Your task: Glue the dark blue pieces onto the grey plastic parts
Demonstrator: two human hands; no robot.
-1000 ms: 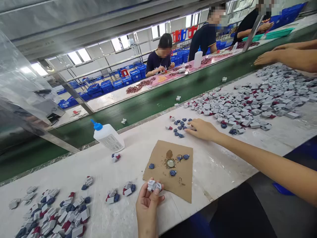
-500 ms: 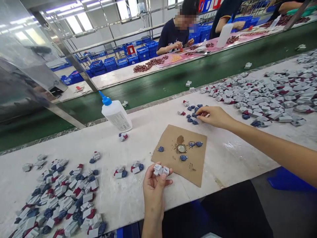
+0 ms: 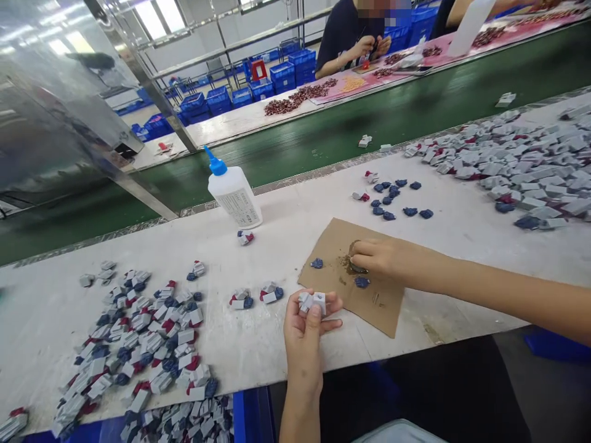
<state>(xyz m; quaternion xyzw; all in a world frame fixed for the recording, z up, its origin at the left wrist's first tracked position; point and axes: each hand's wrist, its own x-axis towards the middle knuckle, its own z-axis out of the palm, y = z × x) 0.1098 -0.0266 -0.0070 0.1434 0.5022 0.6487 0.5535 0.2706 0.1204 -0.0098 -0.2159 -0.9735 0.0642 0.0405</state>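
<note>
The left hand (image 3: pixel 308 329) pinches the white piece (image 3: pixel 313 301) before the cardboard (image 3: pixel 353 277); the right hand (image 3: pixel 373 257), its grip unclear, reaches over it.

1. Your right hand (image 3: pixel 381 258) covers most of the round dish (image 3: pixel 358 268); anything between its fingertips: hidden.
2. Your left thumb overlaps the light grey piece (image 3: pixel 318 301); its underside is unseen.
3. Bottle label (image 3: pixel 241 208): print mostly too small to read.
4. Right-hand pile (image 3: pixel 530 166): cut off by right edge.
5. Person opposite (image 3: pixel 344 37): head cropped, pixelated.
</note>
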